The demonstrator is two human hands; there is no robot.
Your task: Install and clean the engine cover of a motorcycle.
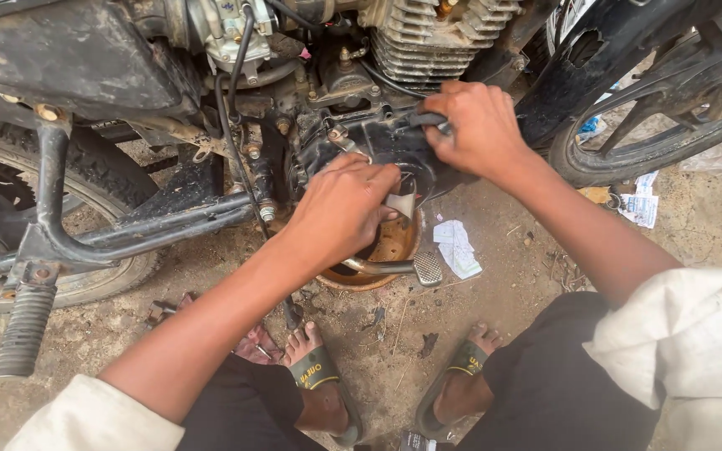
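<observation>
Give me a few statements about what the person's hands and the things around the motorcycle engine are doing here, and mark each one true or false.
1. The left hand holds a small pale scrap of paper or card against the black engine side case. True.
2. The right hand rests on the spoked front wheel. False: it grips the upper edge of the engine side case.
3. A rusty round metal pan sits on the ground below the engine. True.
4. The person wears closed boots. False: the feet are in open sandals.
5. A crumpled white paper lies on the dirt beside the pan. True.
</observation>
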